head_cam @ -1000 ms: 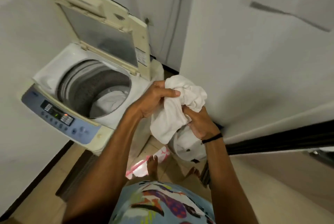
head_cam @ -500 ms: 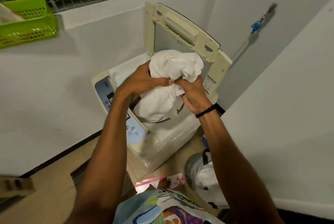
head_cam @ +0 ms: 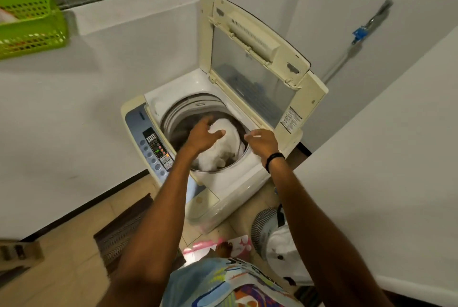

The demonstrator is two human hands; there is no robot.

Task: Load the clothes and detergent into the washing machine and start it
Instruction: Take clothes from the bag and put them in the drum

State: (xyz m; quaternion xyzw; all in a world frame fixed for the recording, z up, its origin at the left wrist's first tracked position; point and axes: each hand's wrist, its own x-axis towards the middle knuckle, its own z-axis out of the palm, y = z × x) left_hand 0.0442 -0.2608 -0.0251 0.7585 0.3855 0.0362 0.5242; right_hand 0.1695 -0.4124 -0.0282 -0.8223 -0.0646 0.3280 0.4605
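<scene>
White garment (head_cam: 226, 144) released, now in the drum (head_cam: 179, 118) just beneath the left hand (head_cam: 203, 136), grip spread and empty; right hand (head_cam: 263, 142) beside, loosely curled, empty. Detergent pending.

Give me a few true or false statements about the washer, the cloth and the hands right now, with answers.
1. The washing machine lid stands open. True.
2. The white cloth lies inside the drum. True.
3. The right hand grips the white cloth. False: it holds nothing, above the drum's rim.
4. The green basket sits on the floor. False: it sits up on the ledge.
</scene>
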